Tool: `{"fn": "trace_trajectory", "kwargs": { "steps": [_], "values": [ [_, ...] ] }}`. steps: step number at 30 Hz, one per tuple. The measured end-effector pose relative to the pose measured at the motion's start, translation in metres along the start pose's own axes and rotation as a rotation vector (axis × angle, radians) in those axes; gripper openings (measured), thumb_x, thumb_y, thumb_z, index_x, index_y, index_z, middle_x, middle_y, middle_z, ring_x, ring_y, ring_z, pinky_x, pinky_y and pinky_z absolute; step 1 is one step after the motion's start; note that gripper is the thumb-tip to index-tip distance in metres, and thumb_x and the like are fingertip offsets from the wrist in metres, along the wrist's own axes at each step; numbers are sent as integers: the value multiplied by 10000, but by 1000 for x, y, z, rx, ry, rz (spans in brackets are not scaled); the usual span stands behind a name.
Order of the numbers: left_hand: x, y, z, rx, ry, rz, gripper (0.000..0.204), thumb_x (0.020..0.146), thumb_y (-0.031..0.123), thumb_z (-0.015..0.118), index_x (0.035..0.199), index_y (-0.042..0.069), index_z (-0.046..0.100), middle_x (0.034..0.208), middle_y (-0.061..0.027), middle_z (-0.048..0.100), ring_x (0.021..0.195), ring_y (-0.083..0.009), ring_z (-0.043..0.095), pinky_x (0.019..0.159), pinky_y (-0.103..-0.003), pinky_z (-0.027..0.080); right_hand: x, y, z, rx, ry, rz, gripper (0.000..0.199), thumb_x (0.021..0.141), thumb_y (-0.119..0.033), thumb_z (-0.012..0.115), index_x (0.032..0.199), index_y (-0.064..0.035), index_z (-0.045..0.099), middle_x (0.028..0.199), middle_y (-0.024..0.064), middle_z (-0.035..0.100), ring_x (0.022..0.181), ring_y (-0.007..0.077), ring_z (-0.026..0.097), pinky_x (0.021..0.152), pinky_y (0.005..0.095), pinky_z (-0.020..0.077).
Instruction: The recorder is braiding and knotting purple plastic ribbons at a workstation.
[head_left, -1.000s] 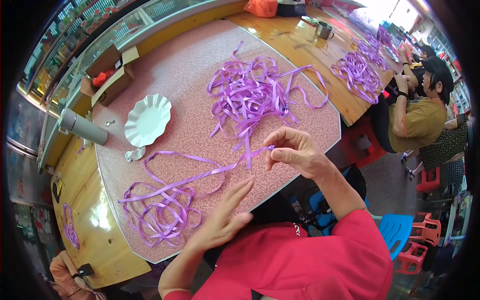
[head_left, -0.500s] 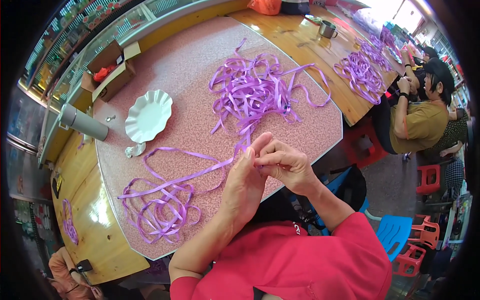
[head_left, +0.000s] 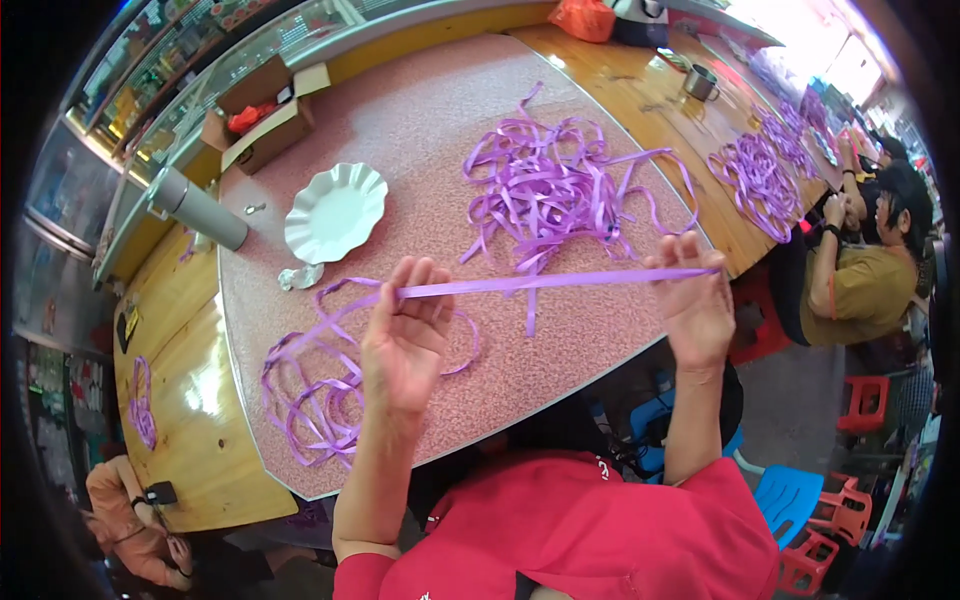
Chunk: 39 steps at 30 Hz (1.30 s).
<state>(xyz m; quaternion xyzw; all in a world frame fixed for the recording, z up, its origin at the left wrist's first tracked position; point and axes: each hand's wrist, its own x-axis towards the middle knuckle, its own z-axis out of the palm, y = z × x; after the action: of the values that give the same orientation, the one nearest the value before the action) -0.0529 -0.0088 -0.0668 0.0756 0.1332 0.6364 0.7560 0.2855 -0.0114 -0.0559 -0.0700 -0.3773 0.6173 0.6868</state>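
Observation:
A purple ribbon (head_left: 545,284) is stretched taut between my two hands above the pink speckled table (head_left: 420,120). My left hand (head_left: 405,335) pinches it at the fingertips, palm toward me. My right hand (head_left: 692,305) grips the other end near the table's right edge. From my left hand the ribbon trails down into a loose coil of purple ribbon (head_left: 320,400) on the near left of the table. A tangled pile of purple ribbon (head_left: 555,190) lies beyond the stretched length.
A white scalloped plate (head_left: 335,212), a grey cylinder (head_left: 195,207) and an open cardboard box (head_left: 262,122) sit at the far left. On the wooden table (head_left: 650,100) to the right lie more ribbon piles (head_left: 755,175) and a metal cup (head_left: 700,83); a seated person (head_left: 860,270) works there.
My hands were together at the ribbon half a second ago; they have now drawn apart, left hand leftward and right hand rightward, pulling a length of ribbon straight between them.

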Motion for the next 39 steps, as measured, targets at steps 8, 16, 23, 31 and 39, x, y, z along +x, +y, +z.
{"fn": "trace_trajectory", "kwargs": {
  "steps": [8, 16, 23, 31, 39],
  "values": [
    [-23, 113, -99, 58, 54, 291, 353, 1073, 199, 404, 1297, -22, 564, 1301, -170, 631, 1243, -309, 585, 1088, -483, 459, 2, -35, -117, 352, 206, -22, 259, 1040, -93, 481, 1269, -8, 565, 1334, 148, 580, 1278, 276, 531, 1172, 521, 342],
    [-32, 90, -62, 158, 28, 350, 351, 1070, 261, 470, 1286, 11, 588, 879, -43, 627, 795, -121, 582, 742, -290, 494, 10, -21, -94, 38, 376, 21, 333, 1016, -37, 517, 1346, 9, 521, 1023, 64, 600, 785, 108, 525, 726, 249, 490],
    [-39, 28, 7, 715, 19, 217, 810, 1006, 694, 258, 1522, 71, 303, 758, -32, 560, 640, -91, 416, 640, -234, 335, 18, 60, 52, -845, -102, 275, 245, 961, -10, 593, 1194, -39, 664, 880, 12, 603, 640, 42, 459, 554, 201, 372],
    [-42, 14, 15, 1058, -33, 202, 957, 934, 796, 263, 1549, 63, 252, 870, -33, 624, 682, -67, 450, 615, -226, 311, 35, 123, 120, -982, -466, 151, 294, 851, -104, 777, 1140, -79, 735, 899, 53, 618, 811, 142, 591, 684, 276, 471],
    [-47, 11, 13, 1149, -39, 235, 897, 975, 745, 264, 1556, 62, 224, 1055, -58, 667, 824, -71, 555, 649, -210, 370, 30, 137, 123, -970, -465, 109, 244, 854, -113, 778, 1093, -83, 741, 890, 49, 606, 777, 140, 592, 645, 283, 472]
  ]
}}
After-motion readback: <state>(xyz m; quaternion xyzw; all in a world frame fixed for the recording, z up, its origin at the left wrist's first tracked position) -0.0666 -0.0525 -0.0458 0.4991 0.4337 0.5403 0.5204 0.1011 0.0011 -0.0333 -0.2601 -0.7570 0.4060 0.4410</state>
